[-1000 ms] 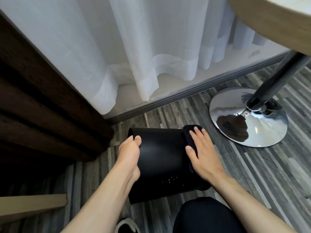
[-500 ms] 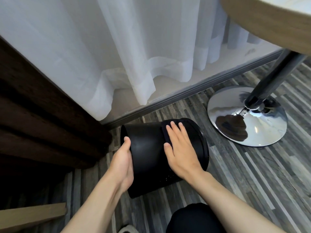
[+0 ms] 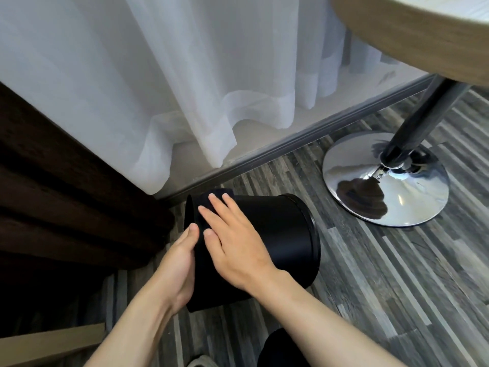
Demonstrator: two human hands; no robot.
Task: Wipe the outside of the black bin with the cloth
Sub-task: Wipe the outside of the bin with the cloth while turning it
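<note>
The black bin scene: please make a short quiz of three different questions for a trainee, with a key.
1. True or false: the black bin stands upright on the floor.
2. Which hand presses the dark cloth flat on the bin's side?
A. left hand
B. right hand
C. neither
3. Fill in: the left hand steadies the bin at the end nearest the ______ curtain.

Key
1. False: it lies on its side.
2. B: the right hand lies flat on the cloth, fingers spread.
3. Brown: the brown curtain hangs at the left, the white curtain behind.
</note>
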